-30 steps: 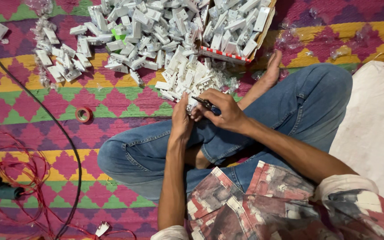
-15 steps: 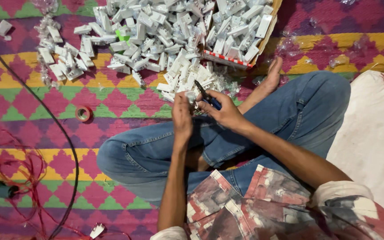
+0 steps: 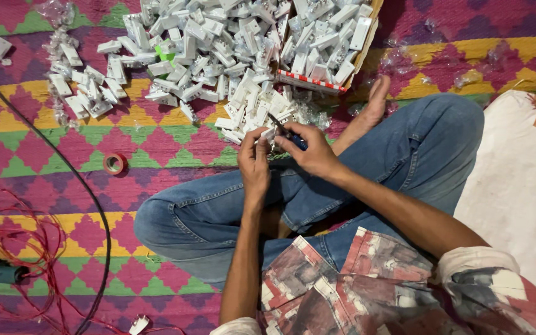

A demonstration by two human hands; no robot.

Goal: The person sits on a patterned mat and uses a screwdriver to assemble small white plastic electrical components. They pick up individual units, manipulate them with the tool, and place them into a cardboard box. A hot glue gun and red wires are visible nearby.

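I sit cross-legged in blue jeans on a patterned mat. My left hand point(image 3: 254, 162) pinches a small white plastic part point(image 3: 266, 134) just above my knees. My right hand point(image 3: 310, 154) grips a screwdriver with a dark blue handle point(image 3: 288, 133), its tip against that part. Directly beyond both hands lies a big heap of white plastic switch parts point(image 3: 200, 49), touching a low stack of the same parts point(image 3: 249, 108).
A cardboard box point(image 3: 333, 46) full of white parts stands at the top right. A red tape roll point(image 3: 115, 164) lies left of my knee. A black cable point(image 3: 69, 180) and red wires point(image 3: 29, 248) cross the mat at left. A white cloth point(image 3: 516, 180) lies right.
Both hands have lifted slightly away from my lap toward the heap, still working the part with the screwdriver. The screwdriver now points more up and left.
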